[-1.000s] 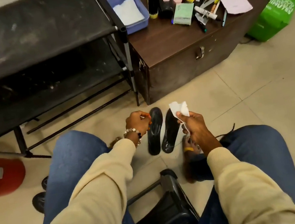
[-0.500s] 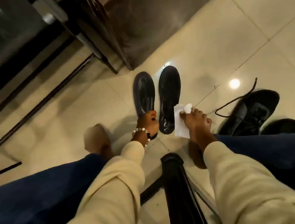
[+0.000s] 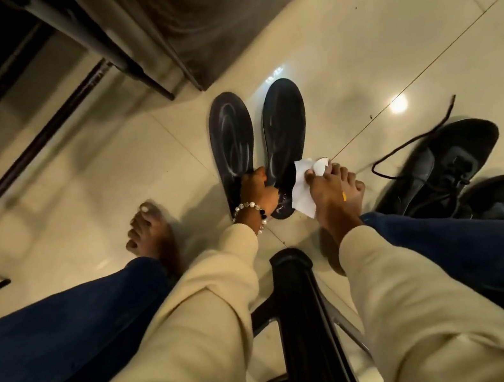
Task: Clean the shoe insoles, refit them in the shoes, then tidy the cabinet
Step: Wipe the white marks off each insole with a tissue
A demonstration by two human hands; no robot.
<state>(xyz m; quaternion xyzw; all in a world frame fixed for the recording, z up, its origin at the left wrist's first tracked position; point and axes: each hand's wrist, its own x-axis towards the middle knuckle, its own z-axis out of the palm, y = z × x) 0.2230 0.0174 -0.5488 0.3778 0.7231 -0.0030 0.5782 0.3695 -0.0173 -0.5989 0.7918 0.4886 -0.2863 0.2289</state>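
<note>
Head view: insoles [image 3: 262, 152] now lowered to floor [image 3: 353, 48]; left hand [image 3: 258, 194] gripping heels, right hand [image 3: 328, 191] fingers pinching tissue [image 3: 302, 188]; wiping next.

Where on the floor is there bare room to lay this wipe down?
Bare tile lies right of the right insole, between the cabinet and the shoes. Another patch lies left of the left insole, above the bare foot. Between both hands it is crowded.
</note>
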